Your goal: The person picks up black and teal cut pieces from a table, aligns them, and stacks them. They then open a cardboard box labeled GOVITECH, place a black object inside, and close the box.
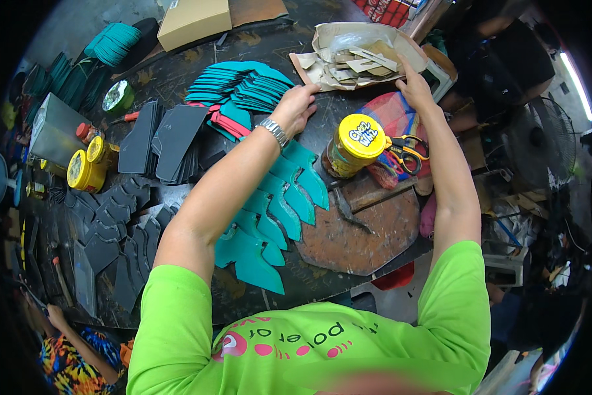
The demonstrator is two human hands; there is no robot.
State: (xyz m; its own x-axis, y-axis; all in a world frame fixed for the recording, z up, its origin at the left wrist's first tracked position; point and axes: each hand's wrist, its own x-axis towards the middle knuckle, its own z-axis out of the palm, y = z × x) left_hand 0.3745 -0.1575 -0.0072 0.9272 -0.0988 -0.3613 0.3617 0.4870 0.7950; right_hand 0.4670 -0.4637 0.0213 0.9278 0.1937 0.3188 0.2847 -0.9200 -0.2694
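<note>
At the far side of the table sits an open cardboard tray (304, 64), holding flat tan pieces (368, 64) and clear plastic. My left hand (296, 110), a metal watch at its wrist, has closed fingers on the tray's near left corner. At the opposite end my right hand (416, 87) grips the tray's right side, partly hidden by the rim. Left of the tray, stacked teal cut pieces (243, 85) lie close to my left hand. Below my left forearm more teal pieces (296, 184) are fanned out. A yellow-lidded jar (355, 141) stands between my arms.
Yellow-and-black scissors (406, 155) rest beside the jar, above a brown board (375, 230) with a hammer (350, 212). Dark cut pieces (115, 230), grey stacks (177, 141) and yellow tubs (85, 172) fill the left. Another person's hand (57, 317) shows at lower left.
</note>
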